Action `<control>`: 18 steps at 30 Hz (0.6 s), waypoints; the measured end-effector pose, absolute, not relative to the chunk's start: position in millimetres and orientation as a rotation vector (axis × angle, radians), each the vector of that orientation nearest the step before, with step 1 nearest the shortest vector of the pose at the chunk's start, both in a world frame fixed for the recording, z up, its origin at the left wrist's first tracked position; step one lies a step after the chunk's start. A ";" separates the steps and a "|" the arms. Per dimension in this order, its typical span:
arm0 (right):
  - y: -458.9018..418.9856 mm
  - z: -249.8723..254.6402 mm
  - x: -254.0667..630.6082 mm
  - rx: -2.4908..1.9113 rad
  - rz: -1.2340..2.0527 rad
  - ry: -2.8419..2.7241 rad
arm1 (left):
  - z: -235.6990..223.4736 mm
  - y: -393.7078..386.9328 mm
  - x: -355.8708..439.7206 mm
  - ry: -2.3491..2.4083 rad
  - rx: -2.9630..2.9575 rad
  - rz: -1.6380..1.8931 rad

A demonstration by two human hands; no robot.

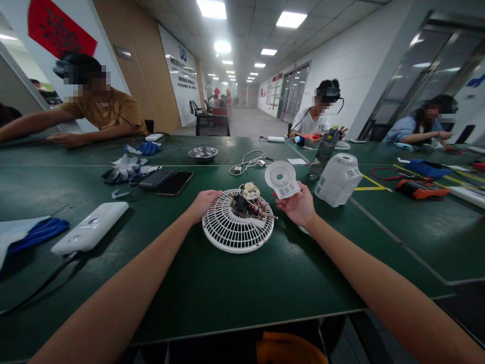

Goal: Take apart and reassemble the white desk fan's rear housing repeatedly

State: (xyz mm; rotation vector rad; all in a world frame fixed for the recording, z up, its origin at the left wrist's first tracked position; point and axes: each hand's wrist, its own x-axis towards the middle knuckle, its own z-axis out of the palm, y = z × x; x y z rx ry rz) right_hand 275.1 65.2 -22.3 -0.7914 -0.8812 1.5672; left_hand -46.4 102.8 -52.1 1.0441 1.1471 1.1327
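A round white fan grille [238, 240] lies on the green table in front of me. On top of it sits an exposed motor assembly [248, 202] with dark parts, wires and a cream-coloured cap. My left hand [203, 206] grips the grille's left rim, its fingertips partly hidden behind the edge. My right hand [297, 208] holds up a white plastic cover [282, 178] with slots and a central hole, just right of the motor. The cover is apart from the grille. A white slotted housing [338, 181] stands beyond my right hand.
A water bottle [325, 151] stands behind the housing. Further back are a metal bowl [203, 153] and a white cable [248, 163]. To the left lie a phone [175, 183], gloves [124, 169] and a white power bank [91, 227]. An orange multimeter [421, 189] lies right. Several people sit around the table.
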 end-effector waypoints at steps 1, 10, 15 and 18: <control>65.1 -22.2 275.1 -0.786 1.568 -0.882 | -52.2 102.8 -46.5 1.143 1.043 1.130; 64.4 -23.3 274.7 -0.767 1.581 -0.884 | -52.7 103.6 -48.5 1.154 1.069 1.110; 64.1 -23.1 274.2 -0.766 1.586 -0.884 | -56.3 107.2 -51.0 1.153 1.090 1.101; 64.3 -23.6 274.1 -0.765 1.585 -0.877 | -57.6 108.3 -52.2 1.156 1.097 1.096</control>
